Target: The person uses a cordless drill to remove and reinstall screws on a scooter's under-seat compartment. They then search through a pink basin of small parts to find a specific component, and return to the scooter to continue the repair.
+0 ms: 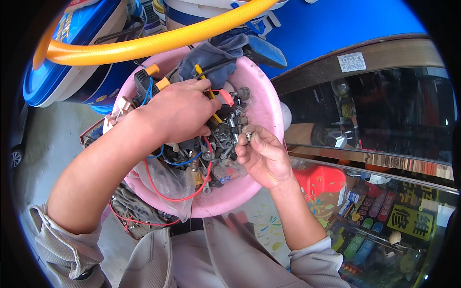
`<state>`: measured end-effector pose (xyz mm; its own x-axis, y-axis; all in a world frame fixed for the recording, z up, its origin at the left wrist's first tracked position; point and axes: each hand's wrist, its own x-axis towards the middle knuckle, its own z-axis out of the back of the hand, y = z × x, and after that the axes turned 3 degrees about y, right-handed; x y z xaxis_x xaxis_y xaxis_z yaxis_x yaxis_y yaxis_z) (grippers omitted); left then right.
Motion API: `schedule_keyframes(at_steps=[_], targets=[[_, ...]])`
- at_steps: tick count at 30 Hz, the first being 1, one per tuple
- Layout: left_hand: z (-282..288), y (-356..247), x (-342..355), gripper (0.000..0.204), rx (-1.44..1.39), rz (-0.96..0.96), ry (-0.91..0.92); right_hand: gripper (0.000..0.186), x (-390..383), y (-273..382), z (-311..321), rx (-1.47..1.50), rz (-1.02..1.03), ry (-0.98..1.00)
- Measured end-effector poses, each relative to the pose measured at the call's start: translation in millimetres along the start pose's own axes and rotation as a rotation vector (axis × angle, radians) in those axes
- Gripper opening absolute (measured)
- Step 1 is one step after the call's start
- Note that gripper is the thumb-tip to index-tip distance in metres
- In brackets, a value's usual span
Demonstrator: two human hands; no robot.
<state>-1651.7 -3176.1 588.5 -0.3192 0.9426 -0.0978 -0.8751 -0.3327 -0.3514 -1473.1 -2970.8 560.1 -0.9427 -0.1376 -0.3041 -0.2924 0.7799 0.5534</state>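
A pink plastic basin (263,93) in front of me holds a jumble of bolts and metal fittings (224,140), with wires among them. My left hand (185,109) reaches over the pile, palm down, fingers bent. Its fingertips are partly hidden, so I cannot tell whether they hold anything. Beside those fingers lies a yellow stick-like tool (217,116), near a red tag-like piece (226,97). Above the basin's right side, my right hand (265,156) pinches a small metal screw or bolt (248,136) between thumb and forefinger.
Inside the basin are a blue-grey cloth (211,57), a red wire (176,199) and a clear plastic bag (165,181). A thick yellow hose (158,44) arches across the far side. A blue-lidded bucket (79,45) stands far left, a glass display counter (379,211) at right.
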Motion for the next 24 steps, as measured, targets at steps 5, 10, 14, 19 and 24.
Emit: schedule_keyframes(at_steps=[5, 10, 14, 19, 24], targets=[[2.7, -0.5, 0.0, 0.05, -0.001, 0.006, 0.037, 0.018, -1.4, -1.4, 4.0, -0.018, 0.027, 0.015], [3.8, -5.0, 1.7, 0.053, -0.011, 0.033, 0.03, 0.018, -4.3, 9.8, 10.9, -0.073, 0.007, -0.018], [2.7, 0.7, -5.0, 0.053, 0.018, 0.027, 0.035, 0.015, 19.7, 39.2, -11.3, -1.145, -0.013, -0.372], [5.5, -6.6, 1.9, 0.053, -0.017, 0.025, 0.022, 0.017, 47.6, 38.8, 2.1, -2.042, 0.229, -0.246], [4.6, -5.1, 0.4, 0.055, -0.023, 0.055, 0.04, 0.009, 56.4, 19.1, 8.9, -2.219, 0.137, -0.128]])
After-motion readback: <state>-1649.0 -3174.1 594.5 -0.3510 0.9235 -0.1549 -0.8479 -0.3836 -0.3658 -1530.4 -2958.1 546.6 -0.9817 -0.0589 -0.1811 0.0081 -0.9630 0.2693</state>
